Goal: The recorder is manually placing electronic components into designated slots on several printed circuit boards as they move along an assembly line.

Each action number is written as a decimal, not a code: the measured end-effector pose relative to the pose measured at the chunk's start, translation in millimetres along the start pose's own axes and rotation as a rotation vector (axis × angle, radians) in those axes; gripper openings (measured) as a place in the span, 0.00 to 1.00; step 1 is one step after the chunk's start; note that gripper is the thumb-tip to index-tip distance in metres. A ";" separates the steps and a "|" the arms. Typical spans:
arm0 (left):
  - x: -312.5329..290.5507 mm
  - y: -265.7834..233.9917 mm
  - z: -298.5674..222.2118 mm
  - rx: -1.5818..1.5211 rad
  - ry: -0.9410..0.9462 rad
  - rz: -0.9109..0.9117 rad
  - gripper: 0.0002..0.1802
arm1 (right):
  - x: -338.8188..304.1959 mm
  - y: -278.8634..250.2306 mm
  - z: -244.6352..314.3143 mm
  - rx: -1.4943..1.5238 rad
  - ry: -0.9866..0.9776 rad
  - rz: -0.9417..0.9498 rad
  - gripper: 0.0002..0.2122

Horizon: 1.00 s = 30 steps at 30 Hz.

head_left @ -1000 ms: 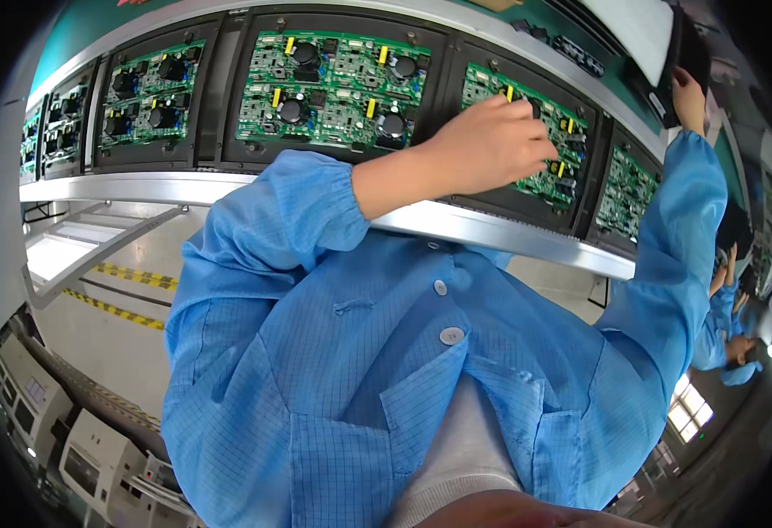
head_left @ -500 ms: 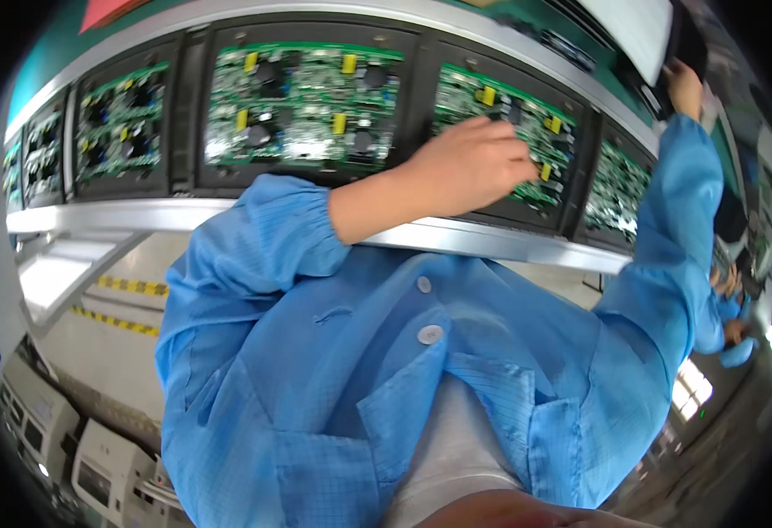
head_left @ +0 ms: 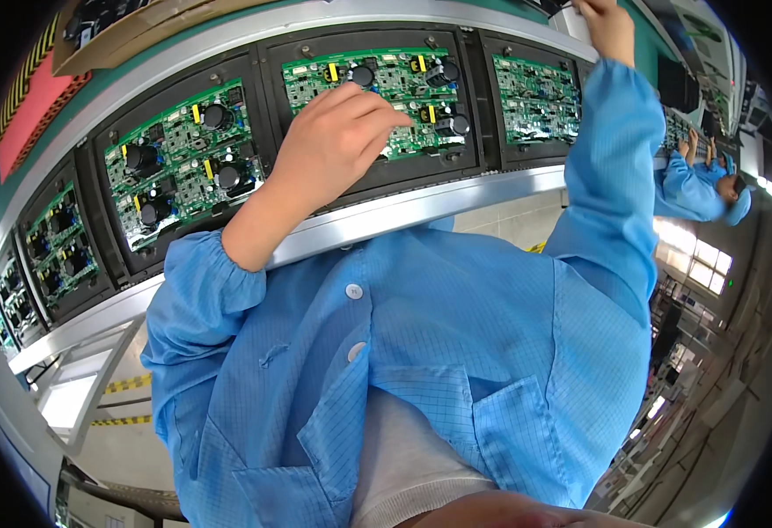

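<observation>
My left hand (head_left: pixel 337 141) is over a green circuit board (head_left: pixel 315 77) in a black carrier frame, its fingers bent together and closed. Whatever sits between the fingertips is hidden. This board bears yellow blocks and round black components (head_left: pixel 452 125). Farther out, at the upper right, my right hand (head_left: pixel 613 31) reaches beyond the rail to a pale box (head_left: pixel 570 25). Its fingers look bent and closed at the picture's top edge, which cuts them partly off; anything held there cannot be made out.
Another populated board (head_left: pixel 179 163) lies to the left, with several more beyond it. The board (head_left: pixel 537 99) on the right lacks yellow blocks. A metal rail (head_left: pixel 421 204) runs along the near side. At the back left are a cardboard box (head_left: pixel 131 40) and red sheet (head_left: pixel 29 123); co-workers (head_left: pixel 698 189) sit far right.
The view has turned, and the boards appear farther left. My left hand stays over the board with yellow blocks. My right hand has moved from a dark object to the pale box.
</observation>
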<state>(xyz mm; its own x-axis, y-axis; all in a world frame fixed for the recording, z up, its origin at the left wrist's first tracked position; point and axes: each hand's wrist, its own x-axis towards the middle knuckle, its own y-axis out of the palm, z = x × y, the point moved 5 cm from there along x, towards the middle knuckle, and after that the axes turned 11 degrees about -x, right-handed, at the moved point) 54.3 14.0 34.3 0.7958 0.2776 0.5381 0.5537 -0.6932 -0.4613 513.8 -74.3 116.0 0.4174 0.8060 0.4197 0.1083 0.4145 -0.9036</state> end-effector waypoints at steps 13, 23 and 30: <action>6.2 5.3 0.3 -0.040 -0.043 0.074 0.13 | -224.3 9.1 47.2 0.128 0.460 0.166 0.09; 10.8 8.4 -6.1 0.011 -0.049 0.103 0.14 | -233.4 19.2 53.9 0.116 0.557 0.063 0.10; 11.9 11.0 -3.9 0.010 -0.042 0.099 0.13 | -235.4 21.4 59.5 0.078 0.562 0.020 0.11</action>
<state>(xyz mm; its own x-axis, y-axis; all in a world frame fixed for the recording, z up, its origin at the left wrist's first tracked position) 68.9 7.1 38.4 0.8561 0.2356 0.4600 0.4743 -0.7119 -0.5179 364.1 -230.0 3.0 0.8371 0.4738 0.2733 0.0374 0.4489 -0.8928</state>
